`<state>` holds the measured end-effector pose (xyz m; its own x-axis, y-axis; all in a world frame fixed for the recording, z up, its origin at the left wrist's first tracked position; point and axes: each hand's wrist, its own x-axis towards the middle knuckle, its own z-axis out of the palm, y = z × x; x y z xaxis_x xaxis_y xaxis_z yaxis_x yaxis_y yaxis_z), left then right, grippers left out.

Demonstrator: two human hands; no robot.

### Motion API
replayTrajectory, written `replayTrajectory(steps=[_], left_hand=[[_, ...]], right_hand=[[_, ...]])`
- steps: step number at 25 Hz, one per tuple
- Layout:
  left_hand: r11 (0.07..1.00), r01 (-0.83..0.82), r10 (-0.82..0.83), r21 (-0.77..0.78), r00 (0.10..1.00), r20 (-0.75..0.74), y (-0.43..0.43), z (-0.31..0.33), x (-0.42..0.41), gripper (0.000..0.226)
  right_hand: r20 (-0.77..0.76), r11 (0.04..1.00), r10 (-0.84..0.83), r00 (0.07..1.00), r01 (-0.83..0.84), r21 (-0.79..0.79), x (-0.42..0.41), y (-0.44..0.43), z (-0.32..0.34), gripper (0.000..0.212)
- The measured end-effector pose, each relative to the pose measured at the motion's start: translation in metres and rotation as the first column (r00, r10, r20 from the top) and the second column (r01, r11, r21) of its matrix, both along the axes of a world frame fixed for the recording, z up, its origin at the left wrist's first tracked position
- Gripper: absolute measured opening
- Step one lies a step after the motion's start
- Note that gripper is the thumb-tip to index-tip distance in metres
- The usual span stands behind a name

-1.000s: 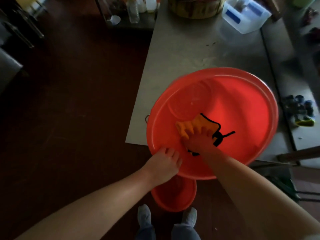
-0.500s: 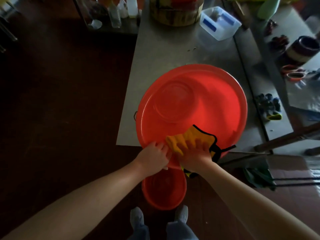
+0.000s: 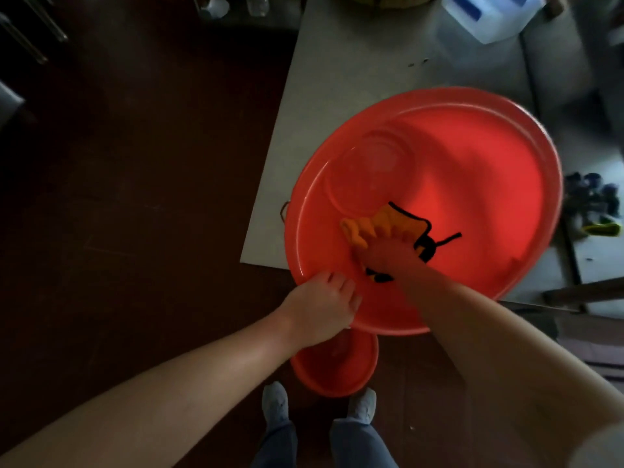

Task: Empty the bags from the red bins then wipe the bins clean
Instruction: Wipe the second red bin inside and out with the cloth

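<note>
Red plastic, large red bin [image 3: 499,184]: round and shallow. It sits on the near left corner of a grey table [image 3: 354,79], with its near edge hanging out past the table edge. A circular raised ring shows in the bin's floor, toward the left. Nothing inside but a cloth.

Cloth [image 3: 381,221]: orange with black edging, a thin black strand trailing to the right. It lies on the inner slope of the bin, nearer the person's side, just below the ring in the floor.

Right hand [image 3: 388,256]: reaches into the bin from the near rim, palm down on the cloth. The fingers are spread and laid flat, pressing it against the plastic. Orange folds bunch up between and just past the fingertips. Black-edged corners stick out under the heel of the hand and to its right.

Left hand [image 3: 320,305]: on the near left rim of the large red bin. The fingers curl over the lip into the bin and grip it, knuckles up. It sits just beside the right forearm, apart from the cloth.

Small red bin [image 3: 337,369]: on the dark floor directly under the overhang, just ahead of two pale shoes [image 3: 275,400].

Far end of the table: a clear box [image 3: 489,15] with blue parts. To the right, a blurred heap of dark gloves [image 3: 594,204].
</note>
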<state>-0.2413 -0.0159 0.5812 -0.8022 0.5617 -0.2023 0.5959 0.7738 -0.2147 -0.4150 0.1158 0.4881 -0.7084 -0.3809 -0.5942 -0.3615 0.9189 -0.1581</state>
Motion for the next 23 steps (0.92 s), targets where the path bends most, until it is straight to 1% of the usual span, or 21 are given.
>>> replayTrajectory(steps=[1, 3, 5, 7, 9, 10, 12, 14, 15, 17, 19, 20, 22, 23], left_hand=[[1.000, 0.000, 0.000, -0.010, 1.000, -0.001, 0.001, 0.002, -0.001, 0.038], [0.998, 0.010, -0.010, -0.056, 1.000, 0.007, 0.001, 0.008, -0.003, 0.035], [0.996, 0.021, -0.021, -0.089, 1.000, -0.005, 0.001, 0.019, -0.006, 0.027], [0.992, 0.028, -0.030, -0.120, 0.999, -0.019, -0.003, 0.022, -0.008, 0.021], [0.986, 0.055, -0.059, -0.160, 0.998, -0.023, -0.010, 0.026, -0.009, 0.022], [0.983, 0.072, -0.079, -0.171, 0.996, -0.032, -0.013, 0.031, -0.008, 0.021], [0.973, 0.111, -0.123, -0.204, 0.992, -0.043, -0.022, 0.038, -0.009, 0.023], [0.964, 0.153, -0.165, -0.215, 0.986, -0.036, -0.031, 0.041, -0.015, 0.033], [0.964, 0.152, -0.163, -0.220, 0.986, -0.030, -0.036, 0.044, -0.019, 0.038], [0.964, 0.134, -0.138, -0.231, 0.990, -0.003, -0.046, 0.056, -0.026, 0.042], [0.959, 0.112, -0.116, -0.261, 0.993, -0.002, -0.065, 0.069, -0.030, 0.036], [0.954, 0.107, -0.117, -0.281, 0.993, -0.020, -0.076, 0.076, -0.033, 0.032], [0.937, 0.104, -0.131, -0.334, 0.989, -0.062, -0.094, 0.088, -0.039, 0.032], [0.935, 0.070, -0.094, -0.348, 0.994, -0.053, -0.100, 0.092, -0.041, 0.033]], right_hand=[[-0.008, 1.000, 0.000, 1.000, 0.000, -0.016, 0.006, 0.004, 0.003, 0.076], [-0.042, 1.000, 0.022, 0.999, -0.023, -0.014, 0.029, 0.019, 0.009, 0.074], [-0.019, 0.995, 0.088, 0.996, -0.087, 0.042, 0.057, 0.032, 0.038, 0.075], [-0.011, 0.994, 0.067, 0.998, -0.066, 0.092, 0.081, 0.044, 0.058, 0.077], [-0.006, 0.976, 0.154, 0.988, -0.152, 0.157, 0.101, 0.055, 0.077, 0.074], [0.012, 0.968, 0.198, 0.980, -0.198, 0.153, 0.109, 0.061, 0.087, 0.073], [0.034, 0.959, 0.255, 0.966, -0.257, 0.115, 0.116, 0.071, 0.096, 0.083], [0.001, 0.931, 0.341, 0.940, -0.338, 0.136, 0.119, 0.078, 0.101, 0.096], [-0.037, 0.914, 0.386, 0.922, -0.376, 0.153, 0.118, 0.079, 0.105, 0.098], [-0.094, 0.888, 0.441, 0.893, -0.418, 0.190, 0.114, 0.080, 0.114, 0.095], [-0.159, 0.856, 0.502, 0.850, -0.461, 0.235, 0.110, 0.079, 0.125, 0.090], [-0.173, 0.835, 0.532, 0.829, -0.480, 0.269, 0.107, 0.077, 0.130, 0.089], [-0.149, 0.799, 0.561, 0.815, -0.486, 0.353, 0.103, 0.075, 0.133, 0.091], [-0.163, 0.790, 0.571, 0.805, -0.485, 0.375, 0.102, 0.075, 0.131, 0.093]])
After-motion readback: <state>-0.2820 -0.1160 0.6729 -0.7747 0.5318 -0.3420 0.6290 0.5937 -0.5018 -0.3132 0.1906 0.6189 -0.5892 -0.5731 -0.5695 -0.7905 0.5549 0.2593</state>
